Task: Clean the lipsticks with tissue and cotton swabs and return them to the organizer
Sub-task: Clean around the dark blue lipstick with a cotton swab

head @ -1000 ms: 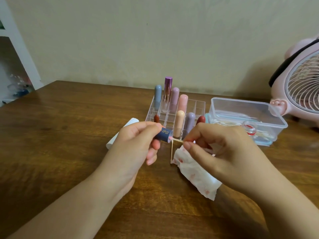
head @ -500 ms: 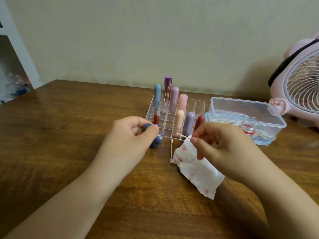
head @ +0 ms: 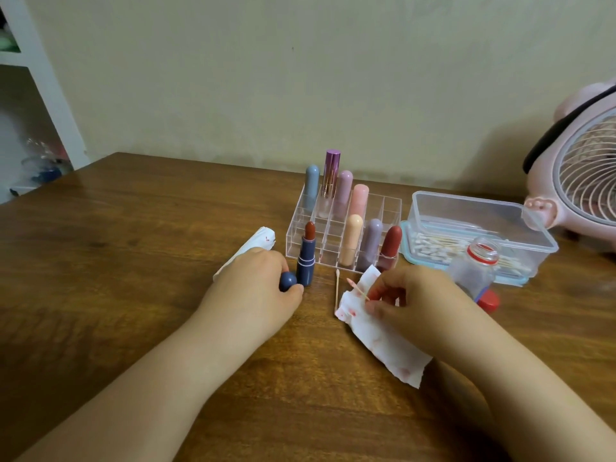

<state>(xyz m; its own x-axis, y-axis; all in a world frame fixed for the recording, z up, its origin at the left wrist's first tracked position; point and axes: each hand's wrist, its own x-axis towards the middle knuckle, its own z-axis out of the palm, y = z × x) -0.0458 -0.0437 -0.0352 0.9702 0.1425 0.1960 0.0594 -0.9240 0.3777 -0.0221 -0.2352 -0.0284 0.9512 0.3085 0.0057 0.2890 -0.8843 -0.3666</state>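
So right now we've got the navy lipstick [head: 305,258] standing upright on the table [head: 140,248], bullet out, right at the front-left corner of the clear organizer [head: 343,228]. Our left hand [head: 256,288] is just beside it on its left, and that grip is curled around the navy cap [head: 288,281], which sits low, nearly touching the tube's base. Our right hand [head: 410,295] is further off to the right, its grip pinching a pink-tipped cotton swab [head: 357,288] over the stained tissue [head: 376,331].

The thing that matters for us: the tube's long axis is vertical, and the cap sits down at its foot. So we figure the left hand, being nearer, has to lift the cap above the red tip and come straight down. Come in crooked and we'd probably smear the bullet.
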